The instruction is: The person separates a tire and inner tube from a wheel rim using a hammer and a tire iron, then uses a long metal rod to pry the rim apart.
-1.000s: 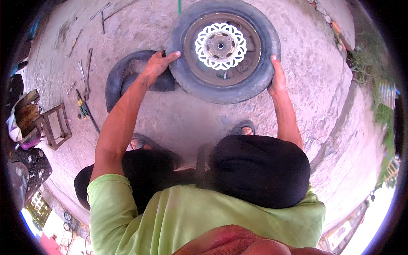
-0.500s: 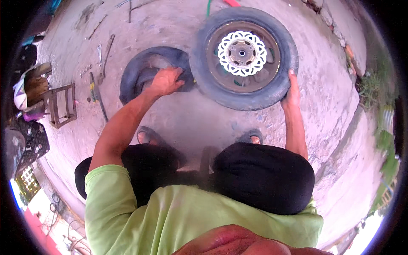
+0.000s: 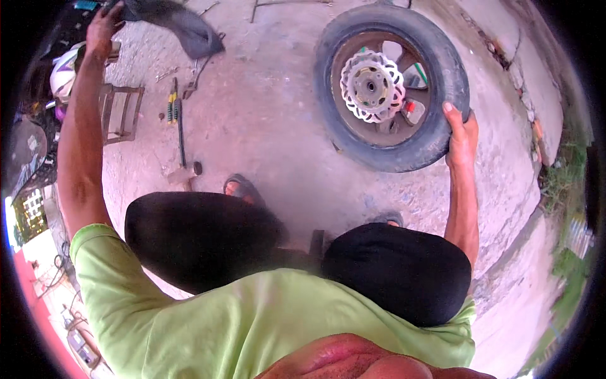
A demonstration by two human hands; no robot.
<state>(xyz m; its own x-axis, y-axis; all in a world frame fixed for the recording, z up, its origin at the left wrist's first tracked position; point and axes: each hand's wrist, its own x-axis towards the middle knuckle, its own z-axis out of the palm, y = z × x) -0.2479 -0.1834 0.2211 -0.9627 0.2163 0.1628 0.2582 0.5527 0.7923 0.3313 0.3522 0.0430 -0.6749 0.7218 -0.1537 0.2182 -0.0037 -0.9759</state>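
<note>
Right hand [image 3: 463, 136]: holding tyred wheel [image 3: 372, 87], just to its left, by the edge; one-sided grip could let it tip. Left hand [image 3: 103, 30]: holding black rubber piece [image 3: 180, 28], limp end rightward; could snag metal tool [image 3: 190, 90] nearby.

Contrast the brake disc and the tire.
The brake disc is pale metallic; the tire is dark. The disc has a wavy, perforated edge; the tire's outline is smooth. The disc is smaller; the tire encircles it. The right hand grips the tire, not the disc. Both are round.
</note>
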